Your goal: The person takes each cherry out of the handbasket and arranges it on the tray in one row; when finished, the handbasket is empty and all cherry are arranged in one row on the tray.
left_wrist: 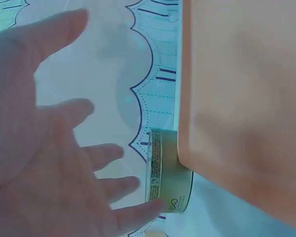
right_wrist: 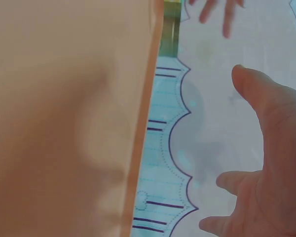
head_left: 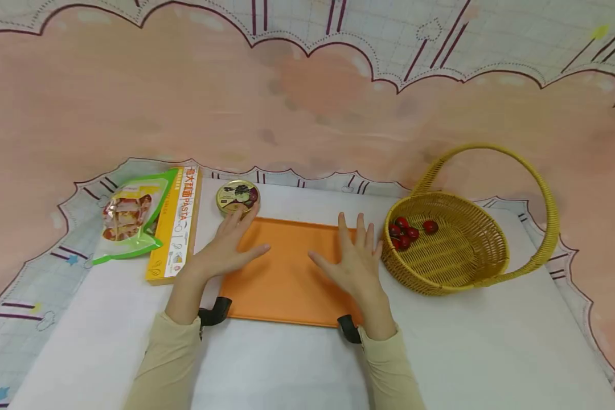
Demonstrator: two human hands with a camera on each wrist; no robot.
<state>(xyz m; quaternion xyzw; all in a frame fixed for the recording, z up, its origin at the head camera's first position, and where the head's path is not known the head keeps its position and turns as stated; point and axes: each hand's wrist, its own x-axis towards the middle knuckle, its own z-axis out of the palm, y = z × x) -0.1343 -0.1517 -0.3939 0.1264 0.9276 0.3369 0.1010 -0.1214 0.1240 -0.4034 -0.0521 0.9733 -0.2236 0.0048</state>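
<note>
An orange rectangular tray (head_left: 292, 273) lies on the white table between and beneath both hands. My left hand (head_left: 222, 250) hovers over its left edge with fingers spread, holding nothing. Its fingertips overlap the near rim of a round tin (head_left: 237, 196) in the head view; the same tin (left_wrist: 170, 173) shows beyond the fingers in the left wrist view. My right hand (head_left: 357, 265), also spread and holding nothing, is over the tray's right side. In the right wrist view the right hand (right_wrist: 266, 148) is beside the tray's edge (right_wrist: 143, 123).
A yellow wicker basket (head_left: 492, 228) with a tall handle stands to the right, several red cherries (head_left: 404, 233) inside it. At the left lie a yellow and white pasta box (head_left: 179, 228) and a green-edged food bag (head_left: 130, 213). A patterned cloth (head_left: 307, 114) hangs behind the table.
</note>
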